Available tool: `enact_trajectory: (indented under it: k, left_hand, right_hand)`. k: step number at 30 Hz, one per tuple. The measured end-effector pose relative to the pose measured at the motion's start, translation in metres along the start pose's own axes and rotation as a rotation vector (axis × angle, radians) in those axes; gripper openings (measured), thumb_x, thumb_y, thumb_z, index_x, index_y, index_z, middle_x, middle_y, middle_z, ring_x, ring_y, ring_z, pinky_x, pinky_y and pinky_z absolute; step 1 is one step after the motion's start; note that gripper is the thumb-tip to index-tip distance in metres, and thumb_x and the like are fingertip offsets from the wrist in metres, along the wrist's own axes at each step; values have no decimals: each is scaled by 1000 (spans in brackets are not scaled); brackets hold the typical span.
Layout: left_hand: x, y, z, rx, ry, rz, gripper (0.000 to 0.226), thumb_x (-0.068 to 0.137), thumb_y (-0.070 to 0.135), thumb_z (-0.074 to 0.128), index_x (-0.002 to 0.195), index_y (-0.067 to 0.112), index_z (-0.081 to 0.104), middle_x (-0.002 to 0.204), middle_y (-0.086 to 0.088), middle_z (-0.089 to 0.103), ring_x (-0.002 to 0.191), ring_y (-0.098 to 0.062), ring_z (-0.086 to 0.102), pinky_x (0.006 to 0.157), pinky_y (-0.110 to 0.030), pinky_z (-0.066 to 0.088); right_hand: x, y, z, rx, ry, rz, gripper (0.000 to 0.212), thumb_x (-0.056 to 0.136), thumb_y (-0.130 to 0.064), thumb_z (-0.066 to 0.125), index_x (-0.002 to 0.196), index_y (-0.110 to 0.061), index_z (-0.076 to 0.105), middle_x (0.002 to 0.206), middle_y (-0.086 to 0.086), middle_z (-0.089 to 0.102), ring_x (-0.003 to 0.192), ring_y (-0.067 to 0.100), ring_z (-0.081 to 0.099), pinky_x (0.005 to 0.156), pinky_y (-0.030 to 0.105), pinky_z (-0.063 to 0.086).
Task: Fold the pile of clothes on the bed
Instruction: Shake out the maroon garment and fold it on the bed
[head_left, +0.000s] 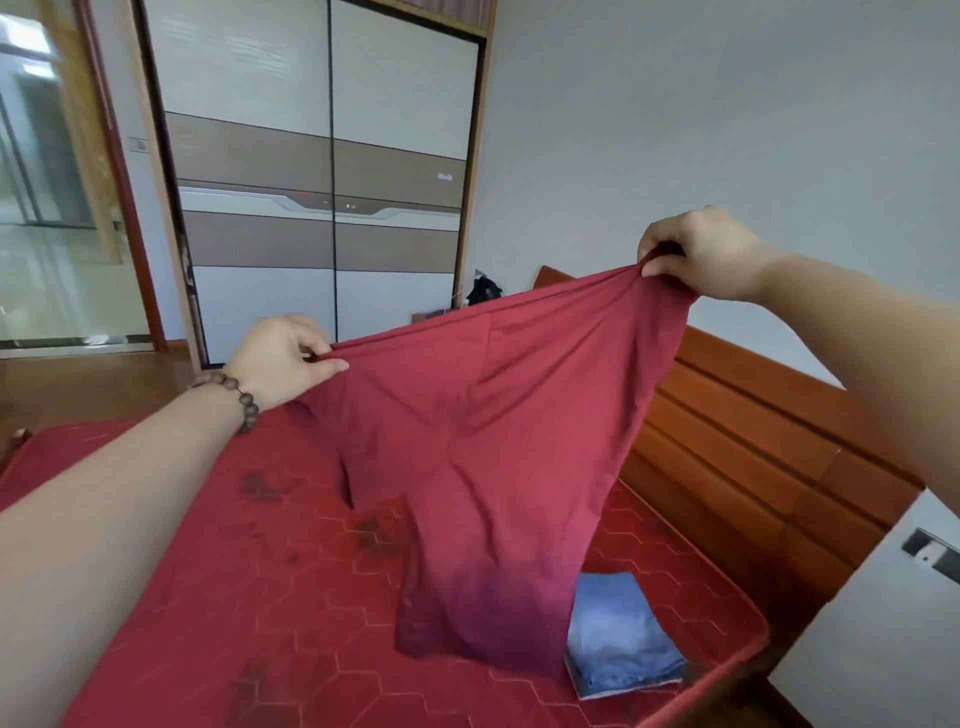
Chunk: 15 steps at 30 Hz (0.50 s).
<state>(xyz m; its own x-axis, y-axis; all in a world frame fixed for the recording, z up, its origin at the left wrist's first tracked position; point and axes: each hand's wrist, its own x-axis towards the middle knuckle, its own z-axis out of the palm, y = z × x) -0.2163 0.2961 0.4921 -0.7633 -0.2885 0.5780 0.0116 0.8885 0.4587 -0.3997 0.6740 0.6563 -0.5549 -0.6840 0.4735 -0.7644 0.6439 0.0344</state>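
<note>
Dark red shirt (498, 441) held up over bed (182, 597), lower end touching mattress. Left hand (280, 358), right hand (701, 254) each pinch top edge, fingers clamped on cloth. Folded jeans (623, 639) beside. Advice: keep edge taut, level hands, lay flat clear of jeans.

Left arm: stretched forward, forearm bare, a bead bracelet (240, 397) at the wrist.
Left hand (280, 358): fingers and thumb pinched together.
Right arm: stretched forward and raised higher than the left.
Right hand (701, 254): fingers curled, pinching.
</note>
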Motion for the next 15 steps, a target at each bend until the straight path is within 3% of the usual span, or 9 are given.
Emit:
enact_trajectory:
  k: [4, 8, 11, 15]
  left_hand:
    - [-33, 5, -22, 50, 1, -77, 21, 73, 20, 81, 63, 20, 63, 77, -2, 64, 68, -17, 57, 74, -28, 46]
    - [-84, 9, -37, 123, -44, -166, 17, 73, 27, 80, 69, 15, 69, 68, 6, 62, 62, -1, 53, 70, -25, 43]
    - [-120, 10, -48, 117, -82, -265, 16, 74, 27, 79, 71, 13, 72, 65, 9, 63, 61, -2, 55, 64, -17, 41]
    - [-160, -1, -60, 15, -197, -350, 11, 76, 22, 78, 67, 22, 72, 58, 16, 66, 53, 3, 57, 66, -22, 48]
  right_hand:
    - [-2, -5, 6, 49, 26, -69, 9, 89, -9, 64, 97, -6, 66, 93, 11, 67, 82, 23, 56, 74, 27, 40]
    - [-11, -20, 26, 105, -35, -100, 9, 88, -10, 65, 97, -8, 66, 93, 14, 68, 81, 30, 62, 75, 30, 47]
    - [-23, -34, 43, 148, -63, -136, 10, 87, -10, 67, 97, -8, 67, 96, 14, 68, 87, 32, 63, 81, 34, 49]
    - [-44, -54, 59, 177, -113, -178, 12, 86, -10, 68, 98, -8, 67, 100, 13, 68, 95, 31, 62, 89, 38, 48]
